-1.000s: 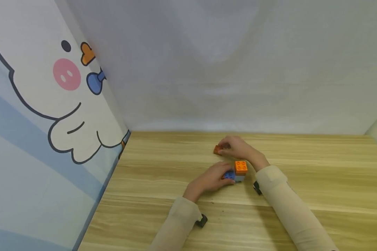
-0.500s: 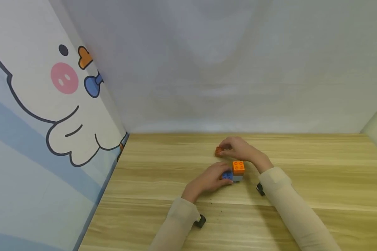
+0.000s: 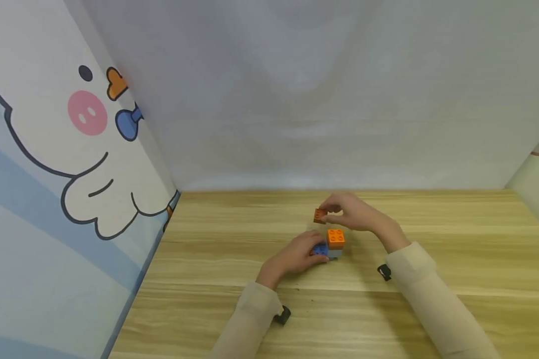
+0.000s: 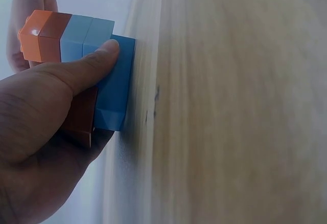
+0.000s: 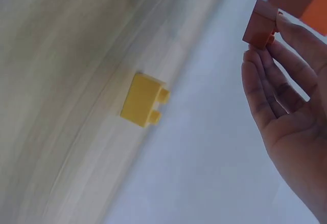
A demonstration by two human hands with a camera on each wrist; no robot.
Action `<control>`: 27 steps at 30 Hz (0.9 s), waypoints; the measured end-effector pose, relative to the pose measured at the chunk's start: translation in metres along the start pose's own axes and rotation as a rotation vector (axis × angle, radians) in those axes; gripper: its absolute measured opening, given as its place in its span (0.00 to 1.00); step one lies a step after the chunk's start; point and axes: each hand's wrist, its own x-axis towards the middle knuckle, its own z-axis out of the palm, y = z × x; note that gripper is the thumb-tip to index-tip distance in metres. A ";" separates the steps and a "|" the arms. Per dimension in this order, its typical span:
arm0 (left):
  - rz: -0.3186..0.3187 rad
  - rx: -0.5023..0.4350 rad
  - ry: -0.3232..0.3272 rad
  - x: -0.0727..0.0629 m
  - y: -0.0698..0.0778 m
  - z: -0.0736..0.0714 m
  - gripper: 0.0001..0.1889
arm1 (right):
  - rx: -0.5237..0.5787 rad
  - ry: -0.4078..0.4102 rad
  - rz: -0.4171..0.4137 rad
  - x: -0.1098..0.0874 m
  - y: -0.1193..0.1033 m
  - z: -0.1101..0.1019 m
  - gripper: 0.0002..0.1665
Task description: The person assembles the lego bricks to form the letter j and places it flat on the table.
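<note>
My left hand [image 3: 292, 255] grips a stack of toy building bricks low on the table, thumb along its near side. An orange brick [image 3: 335, 235] tops the stack's taller right end. The left wrist view shows a brown brick under the orange one, then light blue bricks [image 4: 84, 36], a wider blue brick [image 4: 115, 88] at the bottom and another brown brick [image 4: 80, 112] by my palm. Just behind the stack, my right hand [image 3: 357, 213] pinches a small reddish-brown brick [image 5: 259, 25] by its studded side between thumb and fingertips. The brick is held above the tabletop.
A yellow brick [image 5: 139, 100] lies on the wooden table [image 3: 215, 224] in the right wrist view. A pale curtain [image 3: 296, 124] rises behind the table's far edge, and a cartoon-printed panel [image 3: 49, 199] borders its left side.
My right hand has shifted to the right with the reddish-brown brick, coming behind the orange-topped part of the stack. My left hand and the stack keep their place; the head view has turned slightly.
</note>
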 end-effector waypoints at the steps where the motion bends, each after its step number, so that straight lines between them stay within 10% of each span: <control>1: 0.002 -0.005 0.002 0.000 0.000 0.000 0.22 | -0.001 -0.005 -0.006 -0.002 0.000 -0.001 0.17; 27: -0.007 -0.042 0.001 -0.002 0.004 -0.002 0.18 | -0.017 -0.007 -0.045 -0.039 -0.016 -0.029 0.16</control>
